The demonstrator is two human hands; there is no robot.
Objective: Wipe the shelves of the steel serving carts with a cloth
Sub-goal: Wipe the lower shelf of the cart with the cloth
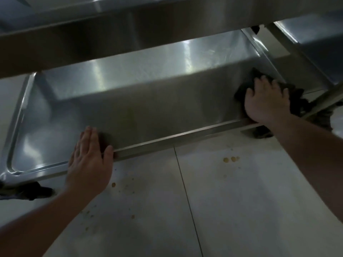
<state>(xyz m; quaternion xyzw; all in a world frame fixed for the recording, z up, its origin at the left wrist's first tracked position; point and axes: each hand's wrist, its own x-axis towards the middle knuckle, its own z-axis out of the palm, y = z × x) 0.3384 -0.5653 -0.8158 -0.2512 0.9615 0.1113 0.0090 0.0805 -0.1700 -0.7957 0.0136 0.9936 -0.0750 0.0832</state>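
Steel filled most of the frame: the bottom shelf [130, 101] of a serving cart ran from lower left to centre right, under an upper shelf [111, 25] across the top. At the lower left a caster [27, 191] stood on the white tiled floor [232, 201]. Left of centre, the left hand [89, 164] lay flat on the shelf's front rim, fingers straight and together, thumb on the edge. Brown spots [231, 159] marked the tiles. At centre right, the right hand [267, 101] pressed a dark cloth [246, 86] onto the shelf with spread fingers.
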